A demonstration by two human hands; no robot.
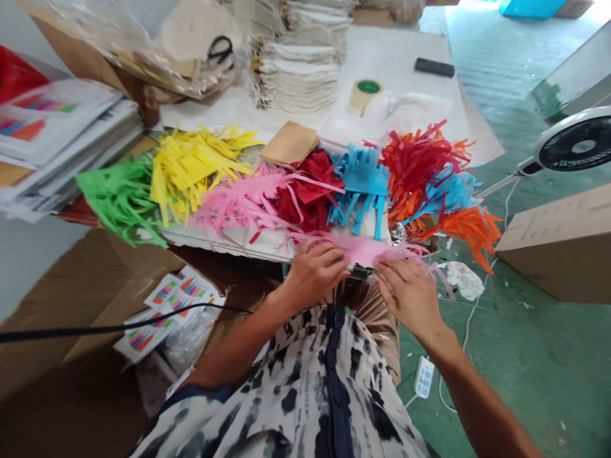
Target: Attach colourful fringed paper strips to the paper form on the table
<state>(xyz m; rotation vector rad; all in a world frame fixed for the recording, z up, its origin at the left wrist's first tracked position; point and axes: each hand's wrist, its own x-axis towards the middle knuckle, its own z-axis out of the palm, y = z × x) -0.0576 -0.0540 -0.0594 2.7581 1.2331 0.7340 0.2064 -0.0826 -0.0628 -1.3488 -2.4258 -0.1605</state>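
Note:
A strip of pink fringed paper (361,250) lies along the table's near edge, its fringe trailing to the right. My left hand (315,270) has its fingers bent over the left part of this strip. On the right part, my right hand (408,292) grips it, thumb toward me. Between the hands a small black clip (361,272) shows at the table edge. Just beyond are fringed bundles: green (121,194), yellow (195,165), pink (243,200), dark red (312,191), blue (363,178), and a mixed heap with orange (470,229) at the right.
Behind the bundles are a brown paper piece (290,143), stacked white bundles (300,76), a tape roll (366,95) and scissors (220,49). Printed sheets (62,127) are piled left. An open carton (90,299) stands below; a fan (573,143) and box (558,248) are right.

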